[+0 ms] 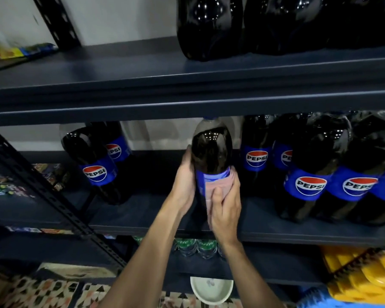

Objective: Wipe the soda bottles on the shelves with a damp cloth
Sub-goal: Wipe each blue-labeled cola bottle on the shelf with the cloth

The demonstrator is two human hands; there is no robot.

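A large dark Pepsi bottle [211, 152] with a blue label stands at the front of the middle shelf [298, 234]. My left hand [183, 185] grips its left side. My right hand [226, 210] presses a pink cloth [218, 185] against the label on the bottle's front. Two more Pepsi bottles [96, 165] stand to the left, and several Pepsi bottles [311, 172] stand to the right on the same shelf. Dark bottles [209, 27] sit on the upper shelf [120, 70].
Green-capped bottles [196, 246] stand on the shelf below. A white bowl [211, 287] sits on the patterned floor. Yellow packets [360, 274] lie at the lower right. A black perforated brace [53, 196] crosses the left side. Coloured packets [11, 52] lie at the upper left.
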